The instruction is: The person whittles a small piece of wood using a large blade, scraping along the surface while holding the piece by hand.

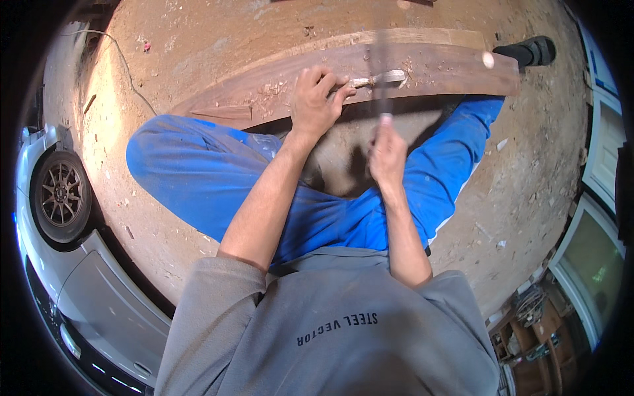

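Observation:
A long reddish-brown wooden board (449, 72), scattered with curled shavings, lies across in front of my legs. My left hand (318, 99) rests at the board's near edge, its fingers closed on the left end of a slim pale piece (395, 76). That piece lies along the board, pointing right; whether it is wood or a tool is unclear. My right hand (387, 155) is closed around a long, dark, motion-blurred tool (380, 56) held over the near side of the board. The tool's shaft passes in front of the pale piece; its exact kind is smeared.
A second, lighter plank (422, 35) lies along the board's far side. My blue-trousered legs (191, 162) bend around the near side. A silver car (109, 297) stands at left, a cable (122, 59) runs over the dirt floor, and framed panels (588, 264) lean at right.

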Demonstrator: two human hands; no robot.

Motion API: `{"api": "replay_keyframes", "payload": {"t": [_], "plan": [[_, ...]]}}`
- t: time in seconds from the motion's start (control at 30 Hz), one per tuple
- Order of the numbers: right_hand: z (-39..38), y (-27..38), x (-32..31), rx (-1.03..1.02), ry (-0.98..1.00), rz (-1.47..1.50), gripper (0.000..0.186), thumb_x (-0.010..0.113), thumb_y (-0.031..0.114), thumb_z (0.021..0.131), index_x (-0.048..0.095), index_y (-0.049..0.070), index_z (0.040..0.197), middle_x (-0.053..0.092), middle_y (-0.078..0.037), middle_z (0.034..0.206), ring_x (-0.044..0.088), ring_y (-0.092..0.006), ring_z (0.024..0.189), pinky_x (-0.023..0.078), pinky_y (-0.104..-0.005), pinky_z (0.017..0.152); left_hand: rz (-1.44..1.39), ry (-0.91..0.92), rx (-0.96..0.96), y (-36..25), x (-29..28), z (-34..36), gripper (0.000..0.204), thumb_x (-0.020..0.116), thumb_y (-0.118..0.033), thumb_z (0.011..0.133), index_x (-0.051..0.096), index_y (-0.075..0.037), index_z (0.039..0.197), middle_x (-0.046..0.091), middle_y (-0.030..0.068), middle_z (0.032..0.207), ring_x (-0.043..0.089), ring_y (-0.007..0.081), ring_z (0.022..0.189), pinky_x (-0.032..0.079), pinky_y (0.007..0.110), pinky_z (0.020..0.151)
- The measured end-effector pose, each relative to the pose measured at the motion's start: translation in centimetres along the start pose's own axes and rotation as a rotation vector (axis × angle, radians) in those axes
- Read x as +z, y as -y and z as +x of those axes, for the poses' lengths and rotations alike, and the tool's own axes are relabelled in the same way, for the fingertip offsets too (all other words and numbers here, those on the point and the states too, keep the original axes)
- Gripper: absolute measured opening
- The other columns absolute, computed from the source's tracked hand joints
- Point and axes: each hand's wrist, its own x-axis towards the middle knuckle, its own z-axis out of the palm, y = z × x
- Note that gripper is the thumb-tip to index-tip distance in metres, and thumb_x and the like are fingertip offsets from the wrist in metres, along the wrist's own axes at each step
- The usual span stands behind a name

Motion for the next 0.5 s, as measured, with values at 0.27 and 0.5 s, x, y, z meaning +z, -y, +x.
{"api": "replay_keyframes", "payload": {"t": [0.27,0.5], "plan": [[-0.2,3.6,-1.8,0.321,0.002,0.329,0.061,0.040,0.057,0.111,0.055,0.007,0.079,0.049,0.002,0.059,0.046,-0.0074,0.047,0.034,-0.0247,0.042,0.012,0.002,-0.001,0.5,0.3,-0.1,0.023,0.087,-0.027,0.078,0.072,-0.014,0.090,0.060,0.0018,0.093,0.058,0.0248,0.089,0.046,0.040,0.078],[-0.1,1.9,-2.1,-0.033,-0.124,0.349,0.055,0.043,0.044,0.112,0.057,0.000,0.081,0.053,-0.013,0.058,0.054,-0.0282,0.050,0.041,-0.0402,0.048,0.006,0.004,0.004,0.4,0.4,-0.2,0.023,0.087,-0.027,0.077,0.072,-0.014,0.089,0.060,0.0015,0.093,0.059,0.0247,0.090,0.045,0.040,0.078]]}}
